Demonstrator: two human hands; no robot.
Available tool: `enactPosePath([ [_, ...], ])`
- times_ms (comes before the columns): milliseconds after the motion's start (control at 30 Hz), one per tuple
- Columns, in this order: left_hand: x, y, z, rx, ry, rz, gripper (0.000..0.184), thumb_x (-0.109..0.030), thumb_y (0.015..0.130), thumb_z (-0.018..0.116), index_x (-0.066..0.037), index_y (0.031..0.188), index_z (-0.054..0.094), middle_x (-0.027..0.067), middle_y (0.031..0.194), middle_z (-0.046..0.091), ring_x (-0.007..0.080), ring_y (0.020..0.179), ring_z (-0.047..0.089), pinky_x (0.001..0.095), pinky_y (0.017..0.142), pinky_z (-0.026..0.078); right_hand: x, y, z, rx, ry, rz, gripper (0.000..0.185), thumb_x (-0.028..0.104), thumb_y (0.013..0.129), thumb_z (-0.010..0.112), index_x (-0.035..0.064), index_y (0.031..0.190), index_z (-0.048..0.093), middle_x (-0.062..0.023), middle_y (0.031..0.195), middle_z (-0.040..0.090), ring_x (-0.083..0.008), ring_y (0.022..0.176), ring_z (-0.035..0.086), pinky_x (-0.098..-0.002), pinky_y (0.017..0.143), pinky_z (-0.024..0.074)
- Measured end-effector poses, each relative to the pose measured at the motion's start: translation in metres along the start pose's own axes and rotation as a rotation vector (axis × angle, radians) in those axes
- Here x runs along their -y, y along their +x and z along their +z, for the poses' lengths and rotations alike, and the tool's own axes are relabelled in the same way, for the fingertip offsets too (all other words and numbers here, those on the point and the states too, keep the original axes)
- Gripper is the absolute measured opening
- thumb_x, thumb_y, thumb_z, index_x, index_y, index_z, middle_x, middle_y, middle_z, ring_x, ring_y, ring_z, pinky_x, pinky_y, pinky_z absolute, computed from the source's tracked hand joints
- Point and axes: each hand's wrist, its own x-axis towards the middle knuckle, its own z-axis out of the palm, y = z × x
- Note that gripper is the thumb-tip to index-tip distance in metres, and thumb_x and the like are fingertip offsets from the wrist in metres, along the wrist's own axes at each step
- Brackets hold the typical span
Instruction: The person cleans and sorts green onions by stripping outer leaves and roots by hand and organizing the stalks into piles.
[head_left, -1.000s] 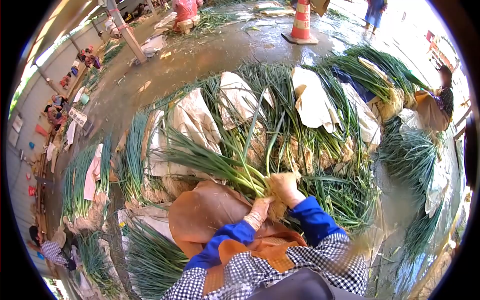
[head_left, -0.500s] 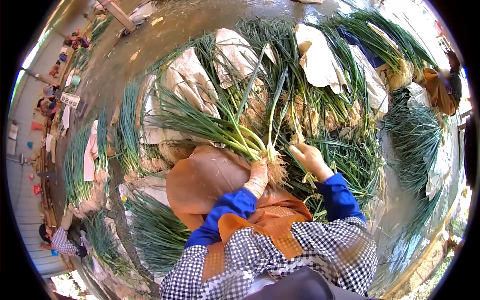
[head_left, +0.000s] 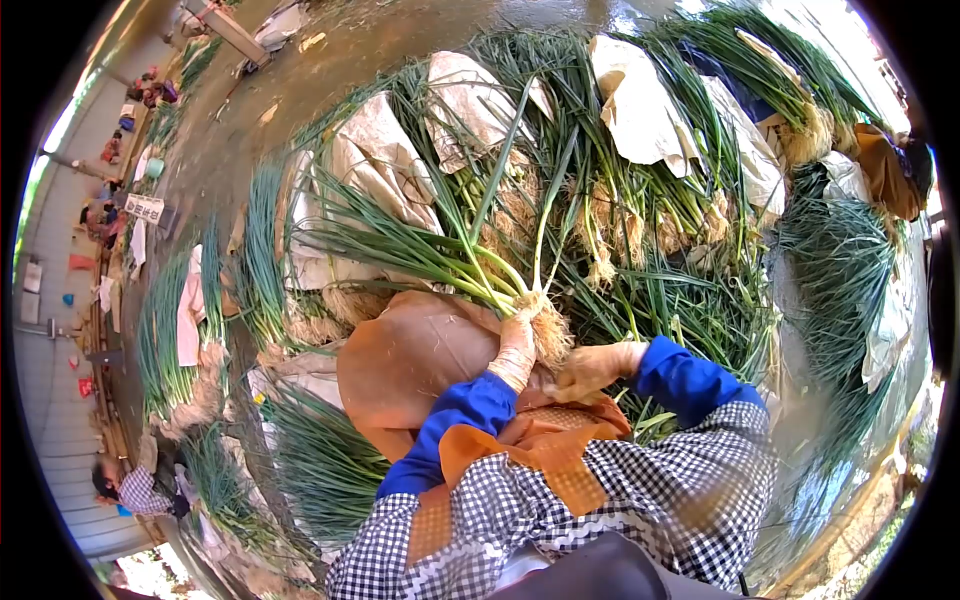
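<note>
A bunch of green onions [head_left: 465, 265] lies across my lap, its long leaves pointing up and left. My left hand [head_left: 516, 346] is wrapped round the stalks just above the pale, stringy roots [head_left: 552, 335]. Close below and right of those roots, my right hand [head_left: 590, 371] is bent inward over my lap with its fingers curled together. Whatever it may hold is hidden. Beneath the bunch, a brown apron [head_left: 405, 365] covers my knees.
Loose green onions [head_left: 680, 315] are heaped to my right. In front, more bunches lie with whitish sacks [head_left: 640, 105] among them. Another bunch [head_left: 325, 460] rests at my left. A co-worker [head_left: 145, 490] bends at the far left; part of another person [head_left: 890, 180] shows at the right.
My right hand has moved down and inward, from beside the stalks to just below the roots, and its fingers have curled. The left hand keeps its grip on the bunch.
</note>
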Motion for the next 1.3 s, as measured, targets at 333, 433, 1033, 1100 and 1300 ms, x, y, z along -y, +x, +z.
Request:
enactPosePath([
  [333,-0.028,-0.038,0.021,0.433,-0.145,-0.067,0.027,-0.008,0.081,0.053,-0.006,0.107,0.051,0.0021,0.075,0.053,0.0150,0.066,0.053,0.0286,0.062,0.048,-0.148,0.073,-0.013,-1.164,0.734,0.305,0.021,0.024,0.087,0.050,0.0050,0.088,0.059,-0.0103,0.074,0.060,-0.0194,0.065,0.057,-0.0320,0.059,0.0458],
  [433,-0.054,-0.067,0.032,0.690,-0.245,-0.026,0.025,-0.020,0.084,0.055,-0.011,0.106,0.047,0.0002,0.070,0.043,0.0128,0.062,0.045,0.0248,0.053,0.041,-0.112,0.035,-0.015,-1.091,-0.338,0.807,0.024,0.025,0.085,0.048,0.0072,0.073,0.060,-0.0112,0.068,0.064,-0.0266,0.055,0.060,-0.0364,0.052,0.0487],
  [1033,-0.022,-0.033,0.011,0.368,-0.116,-0.132,0.042,-0.010,0.077,0.056,-0.001,0.117,0.047,0.0148,0.119,0.053,0.0289,0.107,0.052,0.0418,0.095,0.041,-0.043,0.018,-0.064,-1.099,0.591,0.554,0.022,0.024,0.080,0.066,0.0040,0.085,0.061,-0.0014,0.063,0.054,-0.0109,0.057,0.050,-0.0259,0.054,0.0421],
  [1100,-0.003,-0.033,0.005,0.229,-0.147,-0.222,0.038,-0.009,0.078,0.056,0.001,0.114,0.051,0.0125,0.103,0.060,0.0258,0.096,0.058,0.0403,0.088,0.046,-0.028,0.025,-0.049,-1.017,0.809,0.344,0.026,0.029,0.084,0.061,0.0040,0.092,0.063,0.0019,0.060,0.049,-0.0073,0.056,0.046,-0.0220,0.052,0.0371],
  [1300,0.002,-0.026,0.006,0.122,-0.098,-0.332,0.025,-0.009,0.081,0.050,0.001,0.103,0.056,0.0139,0.098,0.062,0.0269,0.089,0.060,0.0414,0.083,0.049,-0.088,0.062,-0.013,-1.373,0.647,0.208,0.042,0.042,0.090,0.046,0.0048,0.082,0.062,0.0046,0.057,0.050,-0.0100,0.050,0.046,-0.0243,0.049,0.0377],
])
